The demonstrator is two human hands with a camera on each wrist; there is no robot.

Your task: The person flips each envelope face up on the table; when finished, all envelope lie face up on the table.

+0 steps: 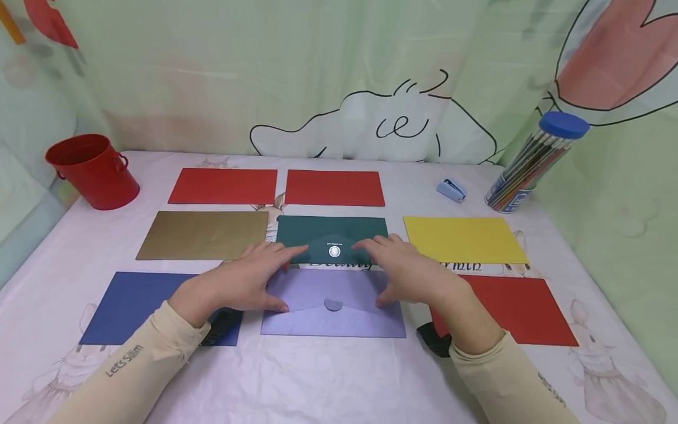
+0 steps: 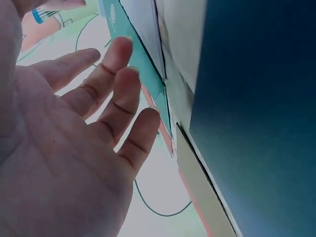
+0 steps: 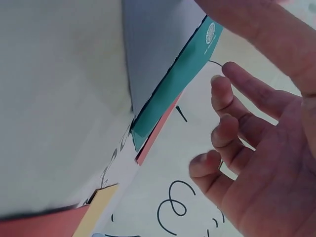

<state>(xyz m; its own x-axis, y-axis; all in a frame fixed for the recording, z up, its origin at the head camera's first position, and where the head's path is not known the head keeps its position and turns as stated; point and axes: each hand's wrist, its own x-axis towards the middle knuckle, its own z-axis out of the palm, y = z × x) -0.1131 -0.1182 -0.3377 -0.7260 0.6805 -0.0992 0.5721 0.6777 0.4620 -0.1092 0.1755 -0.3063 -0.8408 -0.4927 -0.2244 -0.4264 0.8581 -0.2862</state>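
A lavender envelope (image 1: 333, 323) lies at the front middle, its flap with a round tab facing up. Over its left side is my left hand (image 1: 246, 280), fingers loosely extended and thumb near the flap. My right hand (image 1: 410, 271) mirrors it over the right side, thumb and index finger spread apart. Both index fingertips reach the dark green envelope (image 1: 332, 229), which bears a white round emblem. Neither hand grips anything; whether the thumbs touch the lavender paper cannot be told. Both wrist views show loosely bent, separated fingers beside the green envelope (image 2: 143, 69).
Around these lie a blue envelope (image 1: 143, 300), a gold one (image 1: 203, 235), a yellow one (image 1: 466, 238) and red ones (image 1: 516, 309) at right and back. A red bucket (image 1: 95, 174) stands back left; a blue stapler (image 1: 451, 189) and a pencil jar (image 1: 535, 165) are back right.
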